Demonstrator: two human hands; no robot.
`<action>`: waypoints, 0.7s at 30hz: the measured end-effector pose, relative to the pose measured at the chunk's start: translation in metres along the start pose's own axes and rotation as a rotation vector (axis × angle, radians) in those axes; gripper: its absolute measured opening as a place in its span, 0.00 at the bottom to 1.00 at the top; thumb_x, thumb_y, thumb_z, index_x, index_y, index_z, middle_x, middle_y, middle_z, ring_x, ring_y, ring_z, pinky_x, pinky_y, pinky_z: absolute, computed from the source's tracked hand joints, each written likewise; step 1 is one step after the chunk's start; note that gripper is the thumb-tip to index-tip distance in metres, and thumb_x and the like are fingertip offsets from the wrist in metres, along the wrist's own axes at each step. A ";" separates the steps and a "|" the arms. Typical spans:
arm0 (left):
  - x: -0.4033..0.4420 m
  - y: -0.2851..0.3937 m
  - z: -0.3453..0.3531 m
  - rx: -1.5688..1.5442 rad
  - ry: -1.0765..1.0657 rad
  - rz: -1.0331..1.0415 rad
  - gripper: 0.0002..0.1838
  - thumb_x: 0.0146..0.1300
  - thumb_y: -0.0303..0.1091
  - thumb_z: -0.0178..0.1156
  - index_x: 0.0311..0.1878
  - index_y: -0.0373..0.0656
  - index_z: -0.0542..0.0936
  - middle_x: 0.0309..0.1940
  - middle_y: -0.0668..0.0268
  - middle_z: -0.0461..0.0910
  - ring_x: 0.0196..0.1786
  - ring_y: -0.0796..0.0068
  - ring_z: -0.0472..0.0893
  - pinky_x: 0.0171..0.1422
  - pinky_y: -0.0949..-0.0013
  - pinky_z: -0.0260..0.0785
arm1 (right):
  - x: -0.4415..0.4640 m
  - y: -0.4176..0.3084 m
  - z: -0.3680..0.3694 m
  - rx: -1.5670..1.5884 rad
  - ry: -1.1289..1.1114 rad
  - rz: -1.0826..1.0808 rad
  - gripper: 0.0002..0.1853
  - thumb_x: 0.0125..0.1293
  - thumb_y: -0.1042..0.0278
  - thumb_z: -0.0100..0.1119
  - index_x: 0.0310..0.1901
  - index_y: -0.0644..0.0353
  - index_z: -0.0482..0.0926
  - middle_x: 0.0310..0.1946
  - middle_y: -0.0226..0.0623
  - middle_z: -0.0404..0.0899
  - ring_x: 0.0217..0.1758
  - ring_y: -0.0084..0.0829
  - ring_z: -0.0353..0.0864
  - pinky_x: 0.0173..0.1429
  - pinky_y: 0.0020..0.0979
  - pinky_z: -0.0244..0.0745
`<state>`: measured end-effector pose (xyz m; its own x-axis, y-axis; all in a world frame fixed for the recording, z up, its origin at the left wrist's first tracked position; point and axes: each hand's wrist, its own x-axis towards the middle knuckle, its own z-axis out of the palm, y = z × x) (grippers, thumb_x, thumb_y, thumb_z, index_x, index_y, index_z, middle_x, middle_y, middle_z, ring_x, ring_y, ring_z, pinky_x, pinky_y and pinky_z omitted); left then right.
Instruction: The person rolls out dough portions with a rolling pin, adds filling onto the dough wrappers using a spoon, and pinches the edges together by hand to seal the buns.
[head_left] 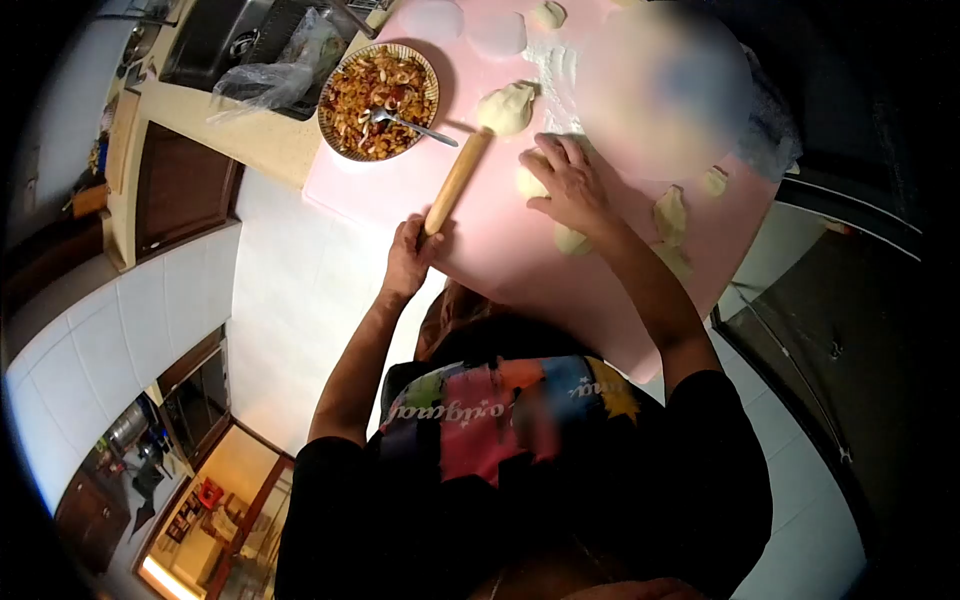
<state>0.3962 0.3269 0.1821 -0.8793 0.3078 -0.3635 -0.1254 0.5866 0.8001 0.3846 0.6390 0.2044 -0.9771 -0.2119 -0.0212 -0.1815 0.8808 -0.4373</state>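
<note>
My left hand point(407, 258) is closed round the near end of a wooden rolling pin point(459, 182), which points away across the pink mat point(370, 195). Under the curved fingers of my right hand point(572, 187) lies a pale piece of dough point(530, 184), partly covered by them. Another dough piece point(571, 239) sits just below that wrist. Beyond the pin's far end rests a larger pleated lump of dough point(506, 108). White flour point(558, 85) is dusted on the mat near it.
At the left stands a bowl of chopped filling point(372, 88) with a spoon point(412, 127) in it. Flat dough rounds point(497, 35) lie at the back. More dough scraps point(670, 215) are on the right. A plastic bag point(285, 75) hangs by the sink point(215, 45).
</note>
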 end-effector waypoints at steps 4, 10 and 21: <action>0.004 -0.012 0.003 0.031 -0.006 -0.022 0.24 0.65 0.39 0.62 0.61 0.39 0.71 0.49 0.51 0.73 0.52 0.56 0.76 0.57 0.59 0.71 | 0.009 0.024 0.011 0.207 0.121 0.116 0.25 0.50 0.68 0.71 0.52 0.54 0.76 0.57 0.40 0.72 0.61 0.48 0.68 0.63 0.45 0.67; 0.003 -0.016 0.002 0.004 -0.035 -0.042 0.26 0.65 0.40 0.62 0.62 0.38 0.70 0.50 0.51 0.72 0.53 0.56 0.76 0.59 0.60 0.70 | 0.039 0.043 0.013 -0.038 0.206 0.198 0.37 0.52 0.63 0.69 0.65 0.57 0.67 0.67 0.49 0.62 0.70 0.51 0.59 0.72 0.44 0.56; 0.006 -0.011 -0.002 0.002 -0.051 -0.018 0.25 0.65 0.40 0.61 0.61 0.37 0.71 0.48 0.52 0.73 0.52 0.58 0.75 0.57 0.61 0.71 | -0.103 0.016 0.019 -0.100 -0.157 0.183 0.35 0.55 0.56 0.66 0.64 0.57 0.69 0.67 0.51 0.60 0.71 0.51 0.57 0.74 0.53 0.48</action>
<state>0.3913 0.3204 0.1717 -0.8523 0.3351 -0.4016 -0.1399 0.5938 0.7923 0.4845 0.6662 0.1823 -0.9669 -0.1018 -0.2340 -0.0214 0.9462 -0.3229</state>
